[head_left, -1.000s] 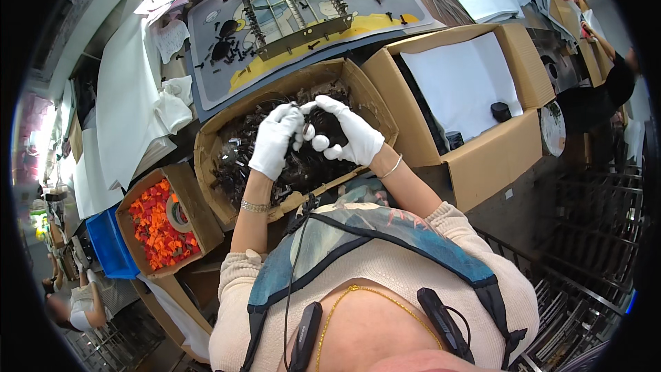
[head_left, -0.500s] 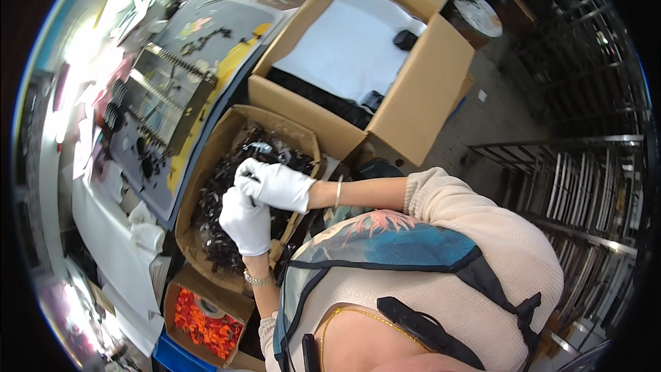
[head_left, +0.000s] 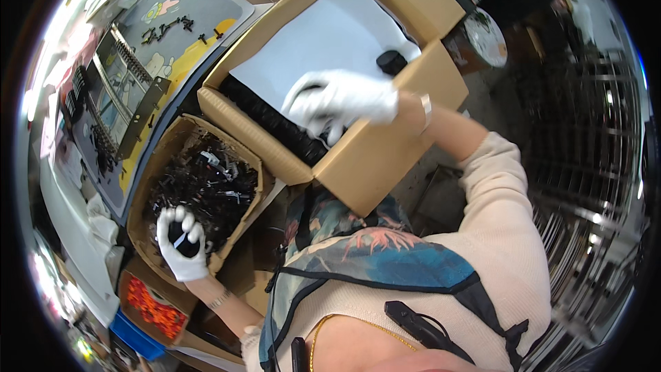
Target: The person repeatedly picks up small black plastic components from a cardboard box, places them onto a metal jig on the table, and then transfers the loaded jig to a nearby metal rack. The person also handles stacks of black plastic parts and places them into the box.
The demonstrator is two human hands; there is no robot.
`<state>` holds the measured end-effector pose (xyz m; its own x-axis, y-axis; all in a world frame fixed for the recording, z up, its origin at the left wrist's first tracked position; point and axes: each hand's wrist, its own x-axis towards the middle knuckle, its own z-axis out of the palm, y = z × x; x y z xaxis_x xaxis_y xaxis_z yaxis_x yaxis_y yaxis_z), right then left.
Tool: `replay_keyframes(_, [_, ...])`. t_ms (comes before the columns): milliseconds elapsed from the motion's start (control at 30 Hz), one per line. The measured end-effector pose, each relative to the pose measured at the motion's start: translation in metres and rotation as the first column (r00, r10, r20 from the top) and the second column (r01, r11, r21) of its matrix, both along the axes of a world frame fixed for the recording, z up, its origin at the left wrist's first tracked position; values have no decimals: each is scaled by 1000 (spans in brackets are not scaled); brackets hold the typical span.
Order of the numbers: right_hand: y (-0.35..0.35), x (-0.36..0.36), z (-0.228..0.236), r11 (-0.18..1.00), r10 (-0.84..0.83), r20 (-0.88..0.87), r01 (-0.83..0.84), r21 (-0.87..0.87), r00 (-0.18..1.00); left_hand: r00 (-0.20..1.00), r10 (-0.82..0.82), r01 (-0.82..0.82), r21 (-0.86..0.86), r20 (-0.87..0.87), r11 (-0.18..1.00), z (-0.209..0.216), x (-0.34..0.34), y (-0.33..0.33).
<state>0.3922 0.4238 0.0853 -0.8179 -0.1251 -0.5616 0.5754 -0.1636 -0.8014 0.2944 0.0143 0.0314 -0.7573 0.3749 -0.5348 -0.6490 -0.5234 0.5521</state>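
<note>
My left hand (head_left: 182, 251), in a white glove, is over the near left part of a worn cardboard box (head_left: 153, 165) of dark glossy plastic pieces (head_left: 206, 179). Its fingers are curled but apart, with dark pieces and a pale sliver showing in the gap. My right hand (head_left: 348, 98), also gloved in white, hovers over a larger cardboard box (head_left: 403, 151). Motion blurs its bent fingers, so any small thing in them cannot be made out. White sheeting (head_left: 323, 34) covers most of that box's contents; black pieces (head_left: 275, 124) show along its near side, and a round black piece (head_left: 391, 62) lies on the sheeting.
At the left, a grey and yellow mat (head_left: 206, 10) holds a metal-railed fixture (head_left: 141, 120) and scattered small black parts (head_left: 165, 27). A small box of red-orange pieces (head_left: 155, 313) stands nearest me, beside a blue bin (head_left: 134, 336). Metal racks (head_left: 578, 186) stand at the right.
My hands were together over the box of dark pieces. The right has moved right and away, over the larger box; the left has moved nearer me and left, its fingers apart. The view has shifted.
</note>
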Motion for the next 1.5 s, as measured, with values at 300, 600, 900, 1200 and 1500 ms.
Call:
replay_keyframes(300, [192, -11, -114, 225, 625, 88, -287, 931, 775, 516, -816, 224, -878, -261, 423, -43, 35, 321])
replay_keyframes(600, [213, 2, -135, -45, 895, 81, -91, 995, 438, 103, -987, -172, -975, 121, -138, -90, 67, 339])
replay_keyframes(900, [214, -1, -145, 56, 911, 39, -218, 974, 409, 17, -994, -282, -953, 109, -109, -98, 67, 326])
replay_keyframes(1200, [211, 11, -120, 20, 852, 132, -283, 959, 507, 62, -998, 54, -998, 21, -18, -78, 46, 301])
replay_keyframes(1500, [231, 4, -125, 361, 736, -79, -291, 886, 672, -23, -1000, -144, -990, 15, -12, -73, 48, 298])
